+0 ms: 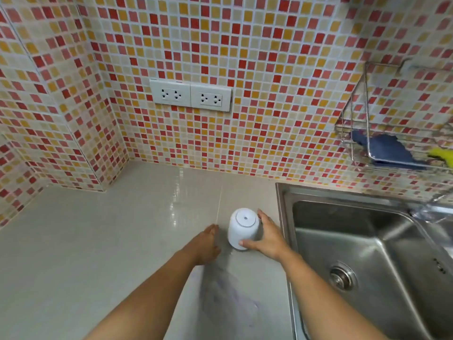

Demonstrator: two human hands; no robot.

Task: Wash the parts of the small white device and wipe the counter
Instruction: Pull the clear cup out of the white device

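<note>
So, you are at the very start, as far as I can judge. The small white device [242, 228] stands upright on the bench [98, 241], just beside the left rim of the sink [367, 241], and it looks to be in one piece, its round top cap on. No part has been taken off, and nothing lies in the basin.

Your right hand [266, 238] has its grip on the device: the thumb crosses the lower front and the fingers wrap round the far side. Your left hand [208, 244] is beside it on the other side, close to the device but, from what I can see, not touching it. Its grip looks released, fingers stretched forward and holding nothing, though it is blurred, so I say that with some caution.

The sink looks dry, and no water is running that I can see. The tap at the right edge is too smeared to read. A blue cloth [389, 150] lies in the wire rack [353, 133] on the tiled wall above the sink, well apart from your hands, untouched.

So everything is left to do: open the device, wash each part in the sink, then fetch a cloth and wipe the bench. A faint smear shows on the bench near you, between your forearms, though it may only be blur.
</note>
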